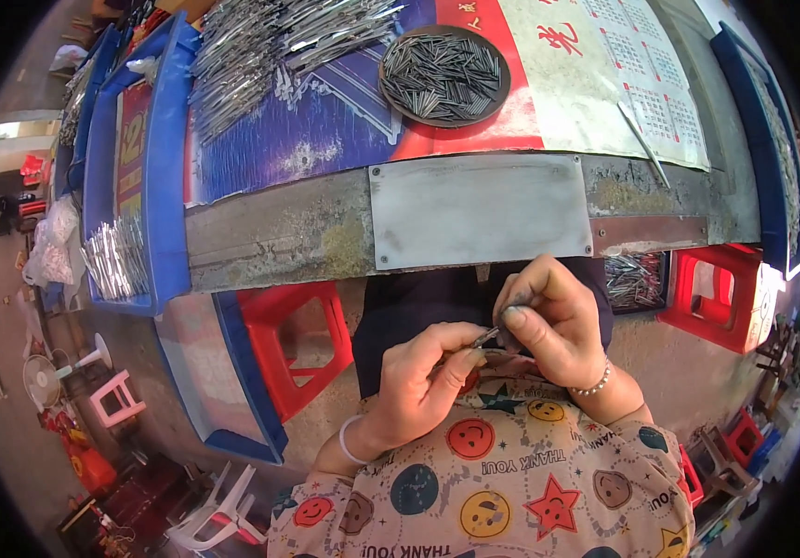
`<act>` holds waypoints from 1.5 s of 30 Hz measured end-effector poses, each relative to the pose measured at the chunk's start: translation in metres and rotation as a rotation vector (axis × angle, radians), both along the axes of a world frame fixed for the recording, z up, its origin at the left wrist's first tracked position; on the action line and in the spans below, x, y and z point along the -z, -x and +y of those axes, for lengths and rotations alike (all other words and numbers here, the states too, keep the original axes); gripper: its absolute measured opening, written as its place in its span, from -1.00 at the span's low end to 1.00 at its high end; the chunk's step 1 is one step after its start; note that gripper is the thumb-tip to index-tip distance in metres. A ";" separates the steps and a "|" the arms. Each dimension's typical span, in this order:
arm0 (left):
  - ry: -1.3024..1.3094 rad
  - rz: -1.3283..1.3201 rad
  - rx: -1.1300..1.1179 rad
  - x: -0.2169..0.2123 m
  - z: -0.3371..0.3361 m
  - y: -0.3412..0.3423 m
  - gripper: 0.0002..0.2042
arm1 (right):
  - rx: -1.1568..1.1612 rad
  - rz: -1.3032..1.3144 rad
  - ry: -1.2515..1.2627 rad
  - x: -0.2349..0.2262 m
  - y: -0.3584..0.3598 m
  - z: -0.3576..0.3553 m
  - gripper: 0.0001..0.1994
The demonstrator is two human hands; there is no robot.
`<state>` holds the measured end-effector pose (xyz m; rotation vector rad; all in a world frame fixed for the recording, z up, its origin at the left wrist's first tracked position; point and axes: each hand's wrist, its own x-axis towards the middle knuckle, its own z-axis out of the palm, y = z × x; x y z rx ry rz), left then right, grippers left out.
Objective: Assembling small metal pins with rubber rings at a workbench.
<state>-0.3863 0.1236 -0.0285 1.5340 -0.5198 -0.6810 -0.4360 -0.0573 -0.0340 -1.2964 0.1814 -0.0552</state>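
My left hand [428, 377] and my right hand [556, 325] meet over my lap, just in front of the workbench edge. Between the left thumb and forefinger is pinched a small thin metal piece [487, 337]. The right thumb and fingers close on its other end, so most of it is hidden and its kind cannot be made out. Beyond the hands, a round shallow dish [504, 104] on the bench is full of short dark metal pins [442, 73]. A pile of long slim silvery metal pieces [242, 84] lies to the dish's left.
A bare metal plate [479, 212] is screwed to the bench's front edge. On the right lies a thin pointed rod [643, 144]. Blue trays [177, 177] stand at the left, one holding metal pieces [116, 260]; another blue tray [760, 139] stands right. Red stools [299, 349] flank my legs.
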 end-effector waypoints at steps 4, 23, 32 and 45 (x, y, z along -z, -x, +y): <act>-0.019 -0.176 -0.026 -0.002 -0.002 -0.003 -0.85 | 0.005 -0.053 0.128 -0.007 0.004 0.008 -0.87; -0.212 -0.872 -0.054 0.002 -0.008 -0.017 -0.73 | 0.053 -0.009 0.115 0.009 -0.002 0.007 -0.90; -0.241 -0.946 -0.013 0.000 -0.012 -0.021 -0.71 | 0.037 0.042 0.018 0.014 -0.002 0.003 -0.88; -0.316 -0.861 0.036 -0.032 -0.037 -0.038 -0.77 | 0.086 0.103 -0.125 0.003 -0.007 -0.012 -0.92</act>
